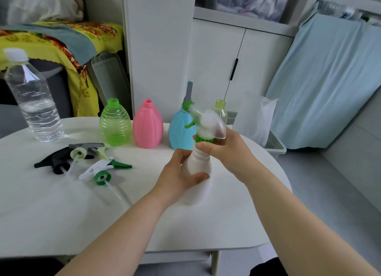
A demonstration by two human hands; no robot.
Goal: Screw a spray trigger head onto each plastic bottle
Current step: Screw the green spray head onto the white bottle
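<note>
Head view showed the left hand grasping the white bottle on the worktop. The right hand pinched the green collar of its blurred trigger head.

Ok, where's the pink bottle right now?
Head view: the pink bottle stands uncapped at the table's back, between the green bottle and the blue bottle.

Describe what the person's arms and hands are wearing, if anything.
Both forearms are bare right down to the frame's lower edge: no sleeves show. The left hand and right hand wear no gloves, and no rings, watch or bracelet are visible. The fingernails look short and unpainted.
</note>
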